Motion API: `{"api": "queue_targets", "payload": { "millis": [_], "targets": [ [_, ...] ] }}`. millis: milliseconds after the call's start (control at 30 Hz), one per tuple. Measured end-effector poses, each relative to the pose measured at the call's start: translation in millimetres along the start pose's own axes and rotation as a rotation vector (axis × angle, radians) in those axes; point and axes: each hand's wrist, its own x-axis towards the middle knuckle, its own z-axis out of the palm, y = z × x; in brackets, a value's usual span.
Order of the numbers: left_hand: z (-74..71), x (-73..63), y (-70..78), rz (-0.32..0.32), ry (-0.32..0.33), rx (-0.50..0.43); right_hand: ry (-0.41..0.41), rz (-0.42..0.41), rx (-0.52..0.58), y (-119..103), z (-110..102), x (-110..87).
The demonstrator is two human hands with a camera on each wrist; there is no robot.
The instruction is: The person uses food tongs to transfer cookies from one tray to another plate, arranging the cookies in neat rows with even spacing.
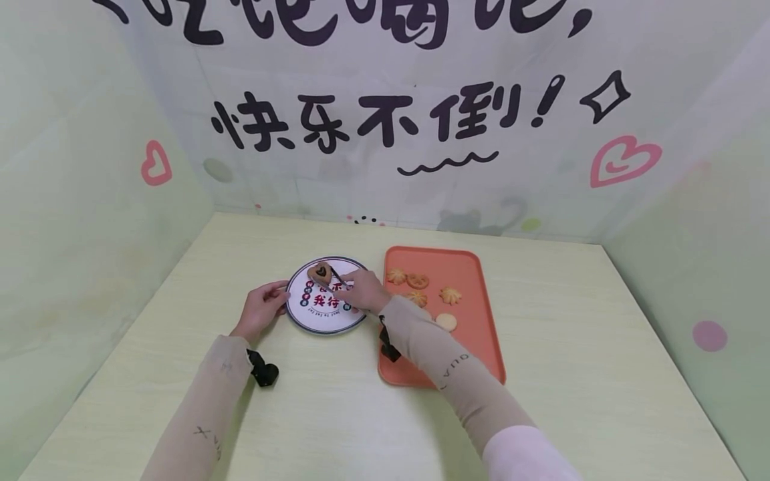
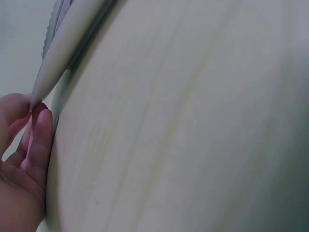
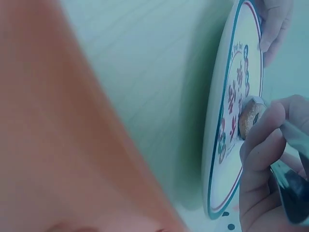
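A white round plate (image 1: 308, 316) with blue rim lines and red lettering lies left of centre on the table. My left hand (image 1: 261, 308) pinches its left rim between thumb and fingers; the left wrist view shows the plate's edge (image 2: 72, 43) there. With my right hand (image 1: 365, 292) I hold metal tongs (image 1: 338, 276) over the plate. Their tips are at a brown heart-shaped cookie (image 1: 319, 272) with a dark heart centre, at the plate's upper left. Seen from the right wrist, the cookie (image 3: 249, 120) touches the plate, partly hidden by my fingers.
To the right of the plate lies an orange tray (image 1: 463, 262). It bears several cookies, among them a pretzel-shaped one (image 1: 418, 280), a flower-shaped one (image 1: 450, 296) and a plain round one (image 1: 446, 323). My right forearm covers part of it. A printed wall (image 1: 337, 180) stands behind.
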Motion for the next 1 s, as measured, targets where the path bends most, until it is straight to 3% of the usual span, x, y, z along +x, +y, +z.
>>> {"api": "queue_targets", "payload": {
  "millis": [300, 1000],
  "targets": [
    [0.8, 0.9, -0.7, 0.014, -0.007, -0.014, -0.015, 0.034, -0.033, -7.2, -0.1, -2.8],
    [-0.1, 1.5, -1.4, 0.008, -0.005, -0.019, -0.054, 0.038, -0.008, 0.9, -3.4, 2.7]
  ]
}}
